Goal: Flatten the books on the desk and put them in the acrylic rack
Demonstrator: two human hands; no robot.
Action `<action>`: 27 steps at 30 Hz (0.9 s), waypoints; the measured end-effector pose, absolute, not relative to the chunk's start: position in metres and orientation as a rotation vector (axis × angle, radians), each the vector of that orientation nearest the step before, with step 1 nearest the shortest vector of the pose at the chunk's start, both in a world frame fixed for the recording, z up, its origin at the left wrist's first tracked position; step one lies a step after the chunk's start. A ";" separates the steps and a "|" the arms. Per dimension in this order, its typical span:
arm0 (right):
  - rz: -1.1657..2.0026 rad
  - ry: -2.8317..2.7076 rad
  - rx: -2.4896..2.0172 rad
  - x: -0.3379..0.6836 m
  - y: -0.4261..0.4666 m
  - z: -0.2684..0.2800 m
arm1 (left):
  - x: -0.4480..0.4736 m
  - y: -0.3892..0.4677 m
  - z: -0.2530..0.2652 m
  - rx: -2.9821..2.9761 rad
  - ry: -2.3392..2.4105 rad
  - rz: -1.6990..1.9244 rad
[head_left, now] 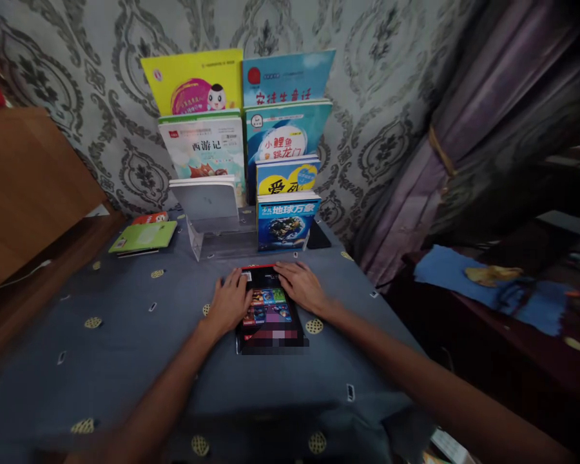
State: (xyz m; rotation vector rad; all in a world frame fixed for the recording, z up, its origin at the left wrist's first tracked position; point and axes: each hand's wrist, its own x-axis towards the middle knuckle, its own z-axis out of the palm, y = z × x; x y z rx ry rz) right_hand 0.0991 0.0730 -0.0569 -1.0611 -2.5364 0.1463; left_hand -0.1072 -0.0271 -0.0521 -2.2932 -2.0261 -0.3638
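A thin black book (270, 316) with small colourful pictures and a red strip at its far edge lies flat in front of me. My left hand (231, 299) rests on its left side, fingers stretched forward over the upper left part. My right hand (302, 287) lies across its upper right corner, the fingers extended and flat. Neither hand visibly lifts the book. Just beyond it stands a clear display rack (222, 243) holding several children's books, among them a blue book with a globe (287, 225) and a grey-white book (210, 203).
A green book (144, 237) lies on others at the left of the dark patterned tablecloth (125, 361). A dark flat object (319, 236) lies behind the rack's right side. A wooden panel (33, 193) borders the left; a purple curtain (415, 167) and a blue cloth (444, 270) are right.
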 end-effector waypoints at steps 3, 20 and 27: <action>0.174 -2.529 -1.034 0.102 0.075 -0.058 | -0.107 -0.028 -0.049 -2.288 -2.017 -0.320; 0.364 -2.424 -0.896 0.106 0.086 -0.078 | -0.073 -0.013 -0.022 -2.136 -2.082 0.080; 0.528 -2.289 -0.858 0.110 0.098 -0.087 | -0.078 -0.010 -0.031 -2.221 -2.002 -0.060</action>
